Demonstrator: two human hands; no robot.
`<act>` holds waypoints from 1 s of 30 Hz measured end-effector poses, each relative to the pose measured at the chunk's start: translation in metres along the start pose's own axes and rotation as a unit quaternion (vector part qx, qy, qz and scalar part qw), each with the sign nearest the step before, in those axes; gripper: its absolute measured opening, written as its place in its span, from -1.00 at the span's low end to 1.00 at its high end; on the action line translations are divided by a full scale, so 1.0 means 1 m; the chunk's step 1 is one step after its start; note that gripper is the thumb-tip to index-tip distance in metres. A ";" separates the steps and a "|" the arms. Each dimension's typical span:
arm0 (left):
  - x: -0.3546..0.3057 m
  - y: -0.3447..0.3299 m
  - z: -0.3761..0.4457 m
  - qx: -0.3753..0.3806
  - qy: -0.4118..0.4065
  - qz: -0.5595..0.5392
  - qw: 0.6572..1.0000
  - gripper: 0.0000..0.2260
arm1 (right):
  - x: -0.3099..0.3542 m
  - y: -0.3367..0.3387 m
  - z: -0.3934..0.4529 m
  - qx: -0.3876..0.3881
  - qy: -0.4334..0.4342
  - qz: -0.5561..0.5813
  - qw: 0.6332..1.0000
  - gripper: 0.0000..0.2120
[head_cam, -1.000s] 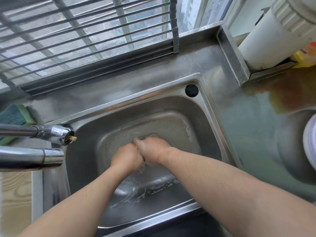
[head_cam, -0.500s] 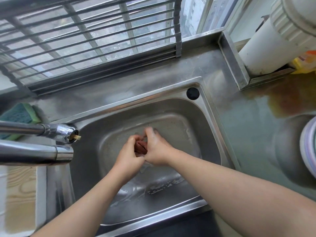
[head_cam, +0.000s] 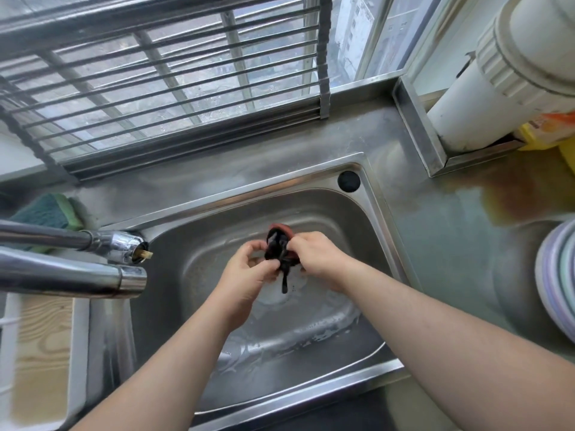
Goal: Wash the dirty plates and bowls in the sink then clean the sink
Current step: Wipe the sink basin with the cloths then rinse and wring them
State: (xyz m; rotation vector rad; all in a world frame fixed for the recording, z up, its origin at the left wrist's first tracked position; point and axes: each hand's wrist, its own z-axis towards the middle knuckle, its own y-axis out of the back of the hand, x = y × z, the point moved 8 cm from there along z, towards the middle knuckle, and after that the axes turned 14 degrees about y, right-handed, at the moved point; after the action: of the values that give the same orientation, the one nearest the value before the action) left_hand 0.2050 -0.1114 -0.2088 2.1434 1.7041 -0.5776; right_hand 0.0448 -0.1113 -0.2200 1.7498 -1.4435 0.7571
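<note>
I see both hands over the middle of the steel sink (head_cam: 357, 219), meeting above its drain. My left hand (head_cam: 249, 275) has its fingers curled and pinches the lower edge of a dark stopper (head_cam: 278, 244), a black rubbery piece with a reddish-brown rim and a strap hanging down from it. My right hand (head_cam: 317, 256) grips the same stopper from the other side, fingers bent round its rim. The stopper is held clear of the sink floor, just above the drain. Soapy water lies in streaks on the sink floor toward the near wall.

Left of the sink two chrome faucet spouts (head_cam: 121, 259) reach in over its rim. Beyond them, behind the sink's left corner, a green sponge (head_cam: 46, 213) lies on the worktop (head_cam: 451, 244). Right of the sink, at the frame's edge, stands a stack of pale plates (head_cam: 557, 275) on the worktop. Behind the sink's right corner a white pipe (head_cam: 497, 88) rises from a steel surround. A barred window (head_cam: 171, 73) runs along behind the sink.
</note>
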 end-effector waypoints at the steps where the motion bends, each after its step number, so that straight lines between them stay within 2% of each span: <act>1: -0.001 0.002 -0.002 0.006 0.004 -0.018 1.000 -0.78 | -0.001 0.002 -0.001 -0.004 0.006 -0.009 1.000 -0.69; 3: -0.001 0.006 -0.007 0.011 0.008 -0.036 0.999 -0.83 | -0.007 0.004 -0.004 -0.033 0.005 0.071 0.997 -0.62; 6: -0.001 0.005 -0.018 0.051 0.004 -0.094 0.994 -0.87 | -0.016 0.003 -0.012 -0.073 -0.037 0.233 0.969 -0.54; 9: -0.005 -0.005 -0.032 0.115 0.012 -0.180 0.977 -0.91 | -0.019 -0.008 -0.022 -0.027 -0.076 0.290 0.954 -0.59; 12: -0.003 -0.011 -0.040 0.149 0.052 -0.184 0.970 -0.92 | -0.018 -0.009 -0.026 -0.027 -0.103 0.363 0.926 -0.75; 15: -0.002 -0.016 -0.042 0.150 0.068 -0.082 0.983 -0.79 | -0.010 -0.006 -0.027 -0.031 -0.116 0.370 0.921 -0.82; 18: -0.005 -0.027 -0.045 0.167 0.053 -0.017 0.984 -0.49 | 0.001 -0.013 -0.032 0.024 -0.154 0.384 0.910 -0.78; 20: -0.008 -0.033 -0.049 0.203 0.040 -0.016 0.978 -0.45 | 0.008 -0.019 -0.035 0.055 -0.174 0.434 0.882 -0.65; 22: -0.015 -0.032 -0.050 0.195 0.018 -0.032 0.980 -0.44 | 0.012 -0.018 -0.036 0.036 -0.180 0.510 0.841 -0.52; 24: -0.024 -0.025 -0.046 0.145 0.004 -0.064 0.987 -0.43 | 0.011 -0.008 -0.034 -0.002 -0.161 0.551 0.819 -0.61; 26: -0.029 -0.019 -0.045 0.129 0.003 -0.102 0.986 -0.47 | 0.008 -0.001 -0.039 -0.009 -0.140 0.547 0.825 -0.71; 30: -0.035 -0.027 -0.054 0.201 0.019 -0.127 0.971 -0.52 | 0.004 -0.010 -0.051 0.053 -0.099 0.517 0.849 -0.78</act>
State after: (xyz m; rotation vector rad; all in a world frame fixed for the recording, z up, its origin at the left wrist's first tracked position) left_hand 0.1774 -0.1077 -0.1448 2.2175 2.0431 -1.0367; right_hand 0.0559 -0.0700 -0.1897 1.0128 -2.5601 1.2114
